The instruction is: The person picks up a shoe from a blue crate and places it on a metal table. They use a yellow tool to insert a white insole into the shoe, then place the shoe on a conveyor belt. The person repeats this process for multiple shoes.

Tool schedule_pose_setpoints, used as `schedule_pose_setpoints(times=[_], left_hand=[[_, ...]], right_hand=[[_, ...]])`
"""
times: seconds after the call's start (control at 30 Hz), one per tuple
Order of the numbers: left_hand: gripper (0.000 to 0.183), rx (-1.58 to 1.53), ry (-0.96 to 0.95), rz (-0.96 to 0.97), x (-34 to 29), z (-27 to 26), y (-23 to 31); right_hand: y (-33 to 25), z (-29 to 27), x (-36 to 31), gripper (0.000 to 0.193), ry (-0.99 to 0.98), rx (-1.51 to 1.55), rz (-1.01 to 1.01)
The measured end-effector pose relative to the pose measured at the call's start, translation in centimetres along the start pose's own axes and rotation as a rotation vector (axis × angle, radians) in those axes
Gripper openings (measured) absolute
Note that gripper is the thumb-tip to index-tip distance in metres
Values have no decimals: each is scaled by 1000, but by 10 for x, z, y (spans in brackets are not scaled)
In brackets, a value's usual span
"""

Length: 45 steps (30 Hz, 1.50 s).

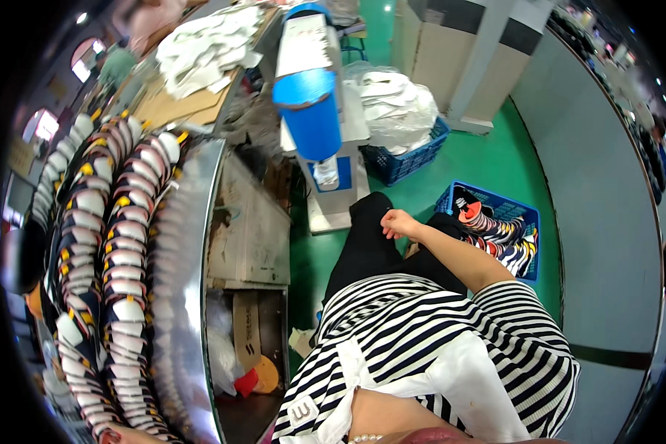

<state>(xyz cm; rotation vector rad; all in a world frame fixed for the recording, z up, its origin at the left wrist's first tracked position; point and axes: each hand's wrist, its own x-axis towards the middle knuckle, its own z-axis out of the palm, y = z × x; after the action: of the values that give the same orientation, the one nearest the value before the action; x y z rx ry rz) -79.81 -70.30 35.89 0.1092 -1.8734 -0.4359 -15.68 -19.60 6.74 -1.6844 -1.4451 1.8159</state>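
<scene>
My right hand (399,223) hovers over my lap with its fingers curled in, and nothing shows in it. At the lower left edge only a bit of my left hand (118,435) shows, beside the near end of the stacked rows; its fingers are mostly cut off. Long rows of nested shoe uppers (126,274), white with dark and yellow parts, lie along the shiny metal-edged table (209,214) on my left. A blue basket (488,194) on the floor to my right holds more such stacked pieces (499,233).
Ahead stands a machine with a blue cylinder (308,111). Behind it, another blue basket (414,164) carries white pieces in clear plastic. White pieces (203,48) are heaped on cardboard at far left. A grey partition (599,192) runs along the right. An open shelf (248,414) sits below the table.
</scene>
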Motion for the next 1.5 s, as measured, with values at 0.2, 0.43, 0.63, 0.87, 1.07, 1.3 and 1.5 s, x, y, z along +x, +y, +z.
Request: schedule_pose_setpoints(times=[0.2,0.43,0.63,0.87,1.07,1.3,1.5], left_hand=[[30,-813,-360,371,-145,-9,122],[23,-1264,-1780,1074,-374,-240,356],[28,-1430,-2140,1545,-515,-375,491],[44,-728,-2859,1863,-740,-481,549],[90,-12,-2764,1940,-950,-551,489],[106,-66,-2607,2068,-1085,-588,434],[99,-538,-2683,2012,-1117,-606,398]], right_hand=[[41,-68,-1,11,82,162,-25],[126,-132,-18,15,439,673,-127],[258,-154,-40,14,882,1099,264],[408,-271,-67,75,1534,211,638],[501,-416,-69,121,1490,-108,782],[563,-471,-56,125,1292,-58,875],[580,-452,-38,97,1426,173,605]])
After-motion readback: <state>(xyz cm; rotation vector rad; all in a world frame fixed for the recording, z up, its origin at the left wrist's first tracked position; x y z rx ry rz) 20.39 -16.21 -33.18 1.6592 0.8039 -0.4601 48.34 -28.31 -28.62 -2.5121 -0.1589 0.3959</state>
